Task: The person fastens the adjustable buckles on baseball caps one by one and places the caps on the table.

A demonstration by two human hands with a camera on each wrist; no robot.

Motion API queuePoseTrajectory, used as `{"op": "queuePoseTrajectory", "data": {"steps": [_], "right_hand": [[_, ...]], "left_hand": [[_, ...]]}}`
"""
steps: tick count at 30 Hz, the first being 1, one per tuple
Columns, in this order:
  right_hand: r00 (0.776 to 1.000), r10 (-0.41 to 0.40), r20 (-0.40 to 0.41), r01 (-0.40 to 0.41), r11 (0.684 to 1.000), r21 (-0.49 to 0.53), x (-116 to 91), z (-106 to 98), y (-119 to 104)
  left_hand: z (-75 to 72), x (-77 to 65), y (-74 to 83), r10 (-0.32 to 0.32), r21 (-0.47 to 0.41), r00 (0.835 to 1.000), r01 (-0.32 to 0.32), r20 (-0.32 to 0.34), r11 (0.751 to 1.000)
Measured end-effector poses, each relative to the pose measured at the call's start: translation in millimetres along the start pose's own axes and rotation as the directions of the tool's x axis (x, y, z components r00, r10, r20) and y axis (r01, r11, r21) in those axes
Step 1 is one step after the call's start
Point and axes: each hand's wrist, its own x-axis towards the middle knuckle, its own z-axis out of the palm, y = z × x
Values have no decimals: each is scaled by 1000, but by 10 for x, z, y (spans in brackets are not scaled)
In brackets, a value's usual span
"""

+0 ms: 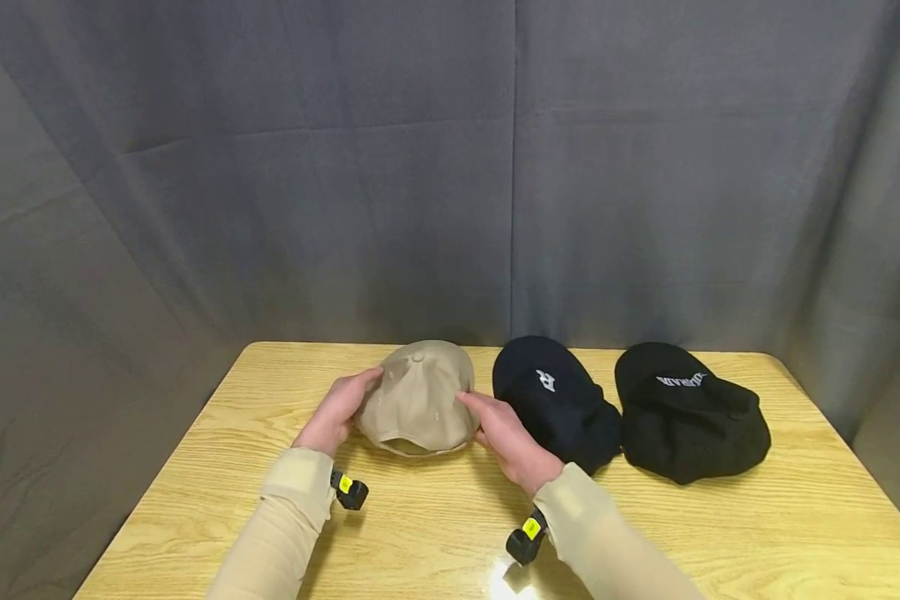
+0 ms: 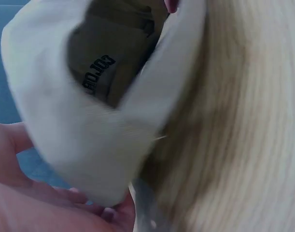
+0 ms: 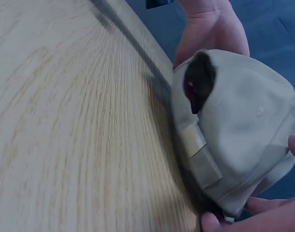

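A beige baseball cap (image 1: 420, 404) is between both hands near the far side of the table, crown up, its rear opening facing me. My left hand (image 1: 339, 410) grips its left side. On the opposite side my right hand (image 1: 512, 442) holds the rim, thumb on the crown. In the left wrist view, dark print shows inside the cap (image 2: 79, 135), and fingers of the left hand (image 2: 55, 203) curl under its edge. The right wrist view shows the back strap of the cap (image 3: 244, 111), with fingers of the right hand (image 3: 268, 217) beneath. The brim is hidden.
Just right of the right hand lies a navy cap (image 1: 547, 417) with a white letter. Beside it rests a black cap (image 1: 690, 437) with white lettering. A grey curtain (image 1: 345, 217) hangs behind the wooden table (image 1: 420, 533).
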Motion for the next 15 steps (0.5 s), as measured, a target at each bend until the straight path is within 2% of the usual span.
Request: {"op": "queuePoseTrajectory", "data": {"steps": [6, 15], "right_hand": [[1000, 8, 6, -8, 1000, -29, 17, 7, 45], [999, 6, 42, -5, 999, -40, 15, 3, 34]], "left_hand": [[34, 33, -92, -25, -19, 999, 24, -24, 1000], [113, 59, -54, -9, -52, 1000, 8, -19, 999]]}}
